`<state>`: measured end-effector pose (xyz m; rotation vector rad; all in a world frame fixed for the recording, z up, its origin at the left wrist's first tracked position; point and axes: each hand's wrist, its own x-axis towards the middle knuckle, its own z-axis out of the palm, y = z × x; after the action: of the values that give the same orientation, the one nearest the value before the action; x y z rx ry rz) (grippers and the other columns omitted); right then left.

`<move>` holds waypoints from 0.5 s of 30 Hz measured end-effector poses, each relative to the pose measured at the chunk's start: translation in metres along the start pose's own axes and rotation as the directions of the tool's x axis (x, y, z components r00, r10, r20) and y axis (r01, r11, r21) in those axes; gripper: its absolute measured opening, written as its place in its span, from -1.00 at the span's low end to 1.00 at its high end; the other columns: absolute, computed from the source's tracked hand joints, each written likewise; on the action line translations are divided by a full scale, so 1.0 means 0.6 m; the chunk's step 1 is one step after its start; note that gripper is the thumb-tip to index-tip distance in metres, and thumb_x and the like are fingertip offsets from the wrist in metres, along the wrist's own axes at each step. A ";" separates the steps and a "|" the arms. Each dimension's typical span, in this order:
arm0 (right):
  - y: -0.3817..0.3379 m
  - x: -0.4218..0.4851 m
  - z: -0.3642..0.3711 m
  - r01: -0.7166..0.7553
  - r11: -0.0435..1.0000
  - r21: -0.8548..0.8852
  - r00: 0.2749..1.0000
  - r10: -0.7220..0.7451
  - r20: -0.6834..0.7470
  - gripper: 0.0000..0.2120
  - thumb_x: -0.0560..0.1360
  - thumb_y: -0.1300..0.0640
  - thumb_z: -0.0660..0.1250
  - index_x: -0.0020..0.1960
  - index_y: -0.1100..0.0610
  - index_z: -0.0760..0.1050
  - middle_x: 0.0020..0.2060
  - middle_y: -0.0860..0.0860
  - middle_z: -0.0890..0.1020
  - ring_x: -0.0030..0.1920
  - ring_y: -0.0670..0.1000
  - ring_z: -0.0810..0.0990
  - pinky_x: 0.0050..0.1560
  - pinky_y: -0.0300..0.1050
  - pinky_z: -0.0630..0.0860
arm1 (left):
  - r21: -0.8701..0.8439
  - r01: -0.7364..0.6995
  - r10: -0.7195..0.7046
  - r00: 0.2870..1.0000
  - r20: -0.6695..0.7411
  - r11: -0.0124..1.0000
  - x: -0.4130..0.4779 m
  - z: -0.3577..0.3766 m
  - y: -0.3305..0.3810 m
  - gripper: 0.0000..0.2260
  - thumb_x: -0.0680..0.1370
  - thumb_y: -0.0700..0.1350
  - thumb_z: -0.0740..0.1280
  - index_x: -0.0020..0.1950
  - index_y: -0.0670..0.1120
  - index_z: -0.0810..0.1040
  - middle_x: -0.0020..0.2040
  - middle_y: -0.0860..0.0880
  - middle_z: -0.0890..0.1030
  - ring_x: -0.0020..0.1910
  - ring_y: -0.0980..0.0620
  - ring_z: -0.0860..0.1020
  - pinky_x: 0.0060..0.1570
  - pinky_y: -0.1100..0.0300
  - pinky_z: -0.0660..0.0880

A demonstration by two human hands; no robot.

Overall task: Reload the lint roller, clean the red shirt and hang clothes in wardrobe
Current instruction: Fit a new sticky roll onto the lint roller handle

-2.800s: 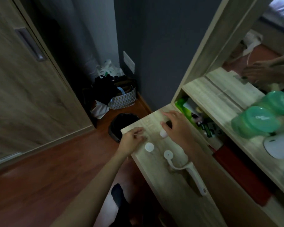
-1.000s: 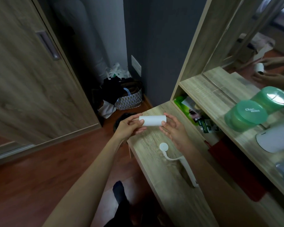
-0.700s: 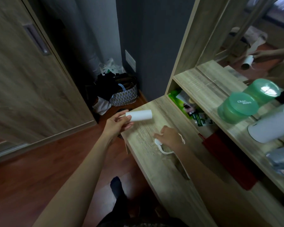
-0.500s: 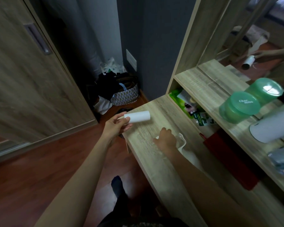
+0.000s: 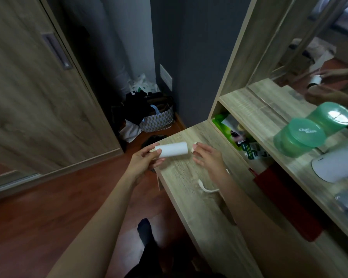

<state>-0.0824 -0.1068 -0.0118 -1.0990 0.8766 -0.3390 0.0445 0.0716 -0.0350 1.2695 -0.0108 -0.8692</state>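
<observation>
My left hand (image 5: 144, 162) grips the left end of a white lint roll (image 5: 173, 149), held level over the far corner of the wooden table (image 5: 191, 199). My right hand (image 5: 209, 157) pinches a small white cap (image 5: 194, 147) just off the roll's right end, a narrow gap apart. The white roller handle (image 5: 206, 188) lies on the table below my right wrist, partly hidden by my forearm. A flat red item (image 5: 285, 199) sits under the shelf to the right; I cannot tell whether it is the shirt.
The wardrobe's wooden sliding door (image 5: 38, 97) fills the left. A patterned bag (image 5: 158, 120) and a dark bin (image 5: 153, 139) stand on the floor beyond the table corner. Green lidded tubs (image 5: 297, 135) and a white container (image 5: 338, 163) occupy the shelf below the mirror.
My right hand dropped to the table near the handle, then rose again with the small cap to the roll's right end. My left hand kept the roll throughout.
</observation>
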 end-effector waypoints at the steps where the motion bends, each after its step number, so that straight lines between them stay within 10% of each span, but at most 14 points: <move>1: -0.003 0.001 -0.001 -0.001 1.000 0.012 1.000 0.001 0.022 -0.77 0.43 0.21 0.46 0.08 0.14 0.58 0.03 0.07 0.65 0.02 0.01 0.66 -0.05 -0.15 0.63 | 0.005 0.002 -0.002 1.000 0.015 1.000 -0.001 0.002 0.002 -0.72 0.52 -0.23 0.40 0.23 -0.14 0.57 0.20 -0.26 0.58 -0.09 -0.13 0.69 -0.01 0.16 0.63; 15: 0.008 -0.005 -0.009 0.193 0.967 -0.169 0.972 -0.166 0.164 -0.67 0.48 0.25 0.39 0.24 0.24 0.53 0.05 -0.05 0.58 0.03 -0.11 0.61 -0.02 -0.25 0.59 | 0.009 0.018 -0.018 1.000 0.018 1.000 -0.002 0.017 0.006 -0.71 0.51 -0.25 0.40 0.24 -0.18 0.56 0.18 -0.25 0.58 -0.07 -0.19 0.68 -0.05 0.14 0.64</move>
<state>-0.0889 -0.1061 -0.0159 -1.3624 0.6866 -0.3263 0.0413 0.0640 -0.0283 1.2720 -0.0175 -0.8971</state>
